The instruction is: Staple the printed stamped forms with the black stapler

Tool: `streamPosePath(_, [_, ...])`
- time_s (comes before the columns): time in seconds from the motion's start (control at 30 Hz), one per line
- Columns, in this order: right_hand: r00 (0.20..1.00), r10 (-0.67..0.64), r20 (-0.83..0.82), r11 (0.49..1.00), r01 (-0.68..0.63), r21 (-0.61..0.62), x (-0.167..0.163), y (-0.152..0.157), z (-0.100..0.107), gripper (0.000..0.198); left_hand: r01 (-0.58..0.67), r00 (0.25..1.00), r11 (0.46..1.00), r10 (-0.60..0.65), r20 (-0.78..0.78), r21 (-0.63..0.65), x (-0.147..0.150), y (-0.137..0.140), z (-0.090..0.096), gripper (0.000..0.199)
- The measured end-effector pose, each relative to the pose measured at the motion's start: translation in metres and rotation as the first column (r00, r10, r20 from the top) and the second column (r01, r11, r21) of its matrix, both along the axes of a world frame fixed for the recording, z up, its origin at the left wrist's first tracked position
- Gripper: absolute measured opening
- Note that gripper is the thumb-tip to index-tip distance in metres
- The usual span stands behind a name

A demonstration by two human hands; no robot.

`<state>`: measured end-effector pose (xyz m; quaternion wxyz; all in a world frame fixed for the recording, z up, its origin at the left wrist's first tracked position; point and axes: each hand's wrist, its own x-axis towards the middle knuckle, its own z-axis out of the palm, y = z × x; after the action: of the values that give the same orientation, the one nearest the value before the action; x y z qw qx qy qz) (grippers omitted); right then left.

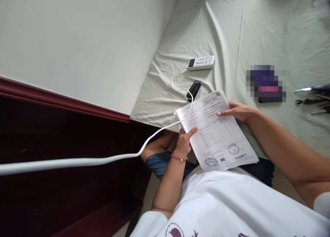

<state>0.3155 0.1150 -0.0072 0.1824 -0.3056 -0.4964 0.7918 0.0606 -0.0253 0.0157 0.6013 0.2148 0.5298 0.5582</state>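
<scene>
A stack of printed papers [219,133] rests tilted between my two hands, above my lap at the table edge. Its top sheet carries a table of text and two round stamps near the lower end. My left hand [185,140] grips the left edge, thumb on top and fingers hidden underneath. On the upper right edge my right hand [237,111] is closed around the papers, its thumb lying across the top sheet. Just beyond the top left corner lies a black stapler [194,90] on the cloth.
A white power bank [201,63] lies farther back, with a white cable [123,157] running from it across the view toward the left. To the right are a blurred-out dark object [266,84] and several tools [316,96]. Pale green cloth [232,41] covers the table beside a white wall [77,41].
</scene>
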Motion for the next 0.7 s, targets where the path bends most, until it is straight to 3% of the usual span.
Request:
streamPosePath(0.3, [0.999,0.019,0.026,0.999,-0.020,0.041,-0.004,0.001,0.000,0.051,-0.157,0.985,0.987,0.158,0.068,-0.031,-0.010,0.012,0.000,0.049])
streamPosePath(0.5, [0.999,-0.046,0.012,0.999,0.047,-0.013,-0.007,-0.004,0.008,0.057,-0.050,0.997,0.999,0.050,0.067,0.002,-0.002,0.011,0.004,0.058])
streamPosePath(0.7, [0.994,-0.108,0.022,0.994,0.108,-0.009,-0.010,-0.004,0.006,0.054,0.034,0.997,0.999,-0.036,0.072,0.026,-0.025,0.031,0.003,0.076])
